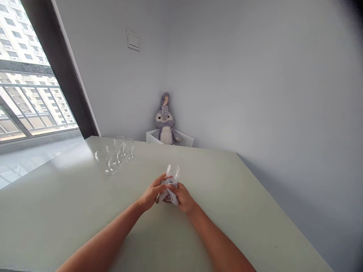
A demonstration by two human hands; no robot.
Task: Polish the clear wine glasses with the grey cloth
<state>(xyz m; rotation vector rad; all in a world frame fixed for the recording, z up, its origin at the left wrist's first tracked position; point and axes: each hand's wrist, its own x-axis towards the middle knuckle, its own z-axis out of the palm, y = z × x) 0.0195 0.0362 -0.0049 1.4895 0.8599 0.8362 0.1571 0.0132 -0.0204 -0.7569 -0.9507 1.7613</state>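
A clear stemmed glass (172, 172) is between my hands near the middle of the table, its bowl showing above my fingers. A pale cloth (174, 198) is wrapped around its lower part, so the stem and foot are mostly hidden. My left hand (153, 194) closes around the glass from the left, with some fingers behind and below the cloth. From the right, my right hand (183, 197) grips the cloth against the glass, thumb on the near side.
Several stemmed glasses (110, 171) stand in a group on the table's far left. Behind the far edge of the pale table (227, 177), a grey plush toy (166, 122) sits in a white perforated basket (185, 140). Walls meet at the corner; a window is left.
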